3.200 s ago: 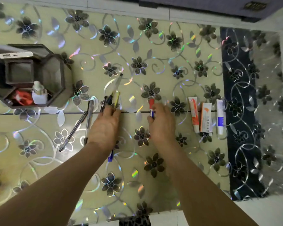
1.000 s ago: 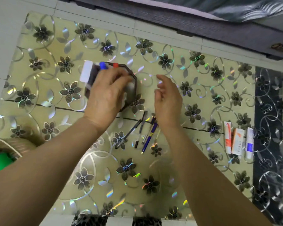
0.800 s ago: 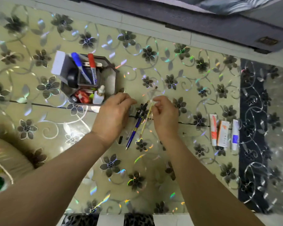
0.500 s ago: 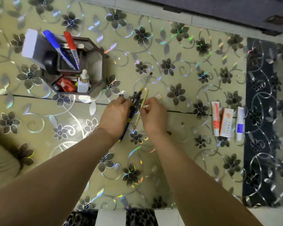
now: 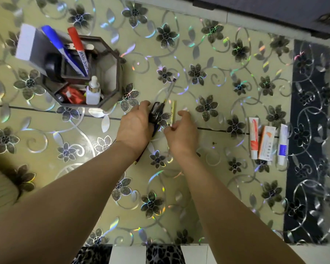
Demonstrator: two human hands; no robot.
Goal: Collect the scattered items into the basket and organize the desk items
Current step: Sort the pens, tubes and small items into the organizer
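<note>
Gathering the loose pens is the step in hand, I think. In the middle of the frame the left hand (image 5: 136,126) curls its fingers around a bundle of dark pens (image 5: 156,115), whose tips come out below the wrist. The right hand (image 5: 181,130) pinches the lower end of a thin yellow pen (image 5: 172,113) just beside the bundle. A clear pen (image 5: 169,91) lies on the desk (image 5: 179,187) a little above both, and I cannot tell whether it is already in the bundle.

To do this well, the right hand should lay the yellow pen parallel to the others in the left hand, all ends on one side, so the bundle goes down in one move. The hexagonal basket (image 5: 111,73) stands at the upper left of the frame, near the left hand; its right compartment looks free, while two markers (image 5: 76,52) and a dropper bottle (image 5: 93,92) fill other parts. The three tubes (image 5: 268,141) at the right edge are already side by side.
</note>
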